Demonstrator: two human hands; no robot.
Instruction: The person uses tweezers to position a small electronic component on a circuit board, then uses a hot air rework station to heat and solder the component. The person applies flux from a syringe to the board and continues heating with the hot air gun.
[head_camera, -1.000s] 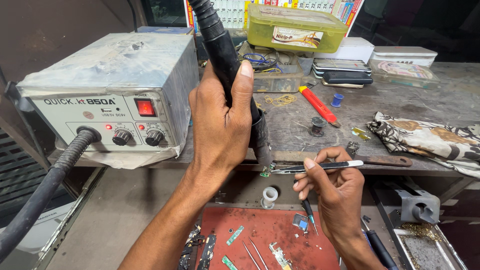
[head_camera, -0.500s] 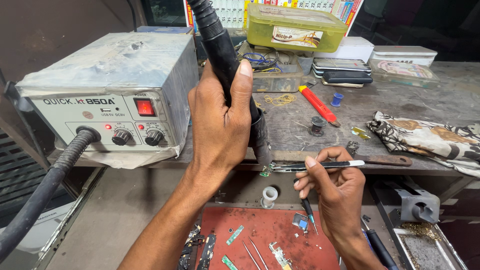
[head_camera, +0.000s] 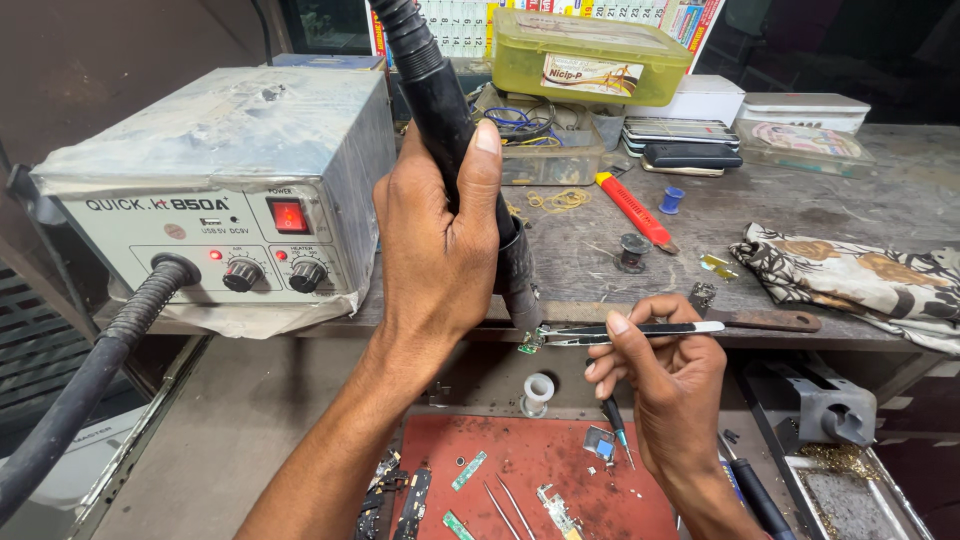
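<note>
A small green circuit board (head_camera: 529, 343) hangs at the centre of the view, just under the front edge of the workbench (head_camera: 830, 215), pinched at the tip of a pair of tweezers (head_camera: 640, 329). The right hand (head_camera: 668, 385) holds the tweezers level, thumb and forefinger pressed on the shaft, the other fingers curled under; a thin tool with a dark grip and a bright tip (head_camera: 616, 426) is tucked in the same hand and points toward six o'clock.

At twelve o'clock of the board, the nozzle of the hot-air handle (head_camera: 440, 100) comes down almost onto it. The left hand (head_camera: 437, 245) is wrapped tight round this black ribbed handle, thumb laid up along its side.

At nine o'clock of that hand stands a grey metal box (head_camera: 225, 175) with a lit red switch, two knobs and a thick ribbed hose (head_camera: 75, 400) leaving its front toward seven o'clock.

At six o'clock of the board lies a red mat (head_camera: 560, 470) with small board pieces, a blue chip and thin metal picks on it; a small white spool (head_camera: 538, 390) stands at its top edge.

On the bench, at two o'clock of the board, lie a red-handled tool (head_camera: 632, 208), a blue cap (head_camera: 673, 199) and a small dark round part (head_camera: 631, 251). A patterned cloth (head_camera: 850, 275) lies at three o'clock, and a yellow-green plastic box (head_camera: 590, 55) sits at twelve o'clock by a stack of phones (head_camera: 685, 135).
</note>
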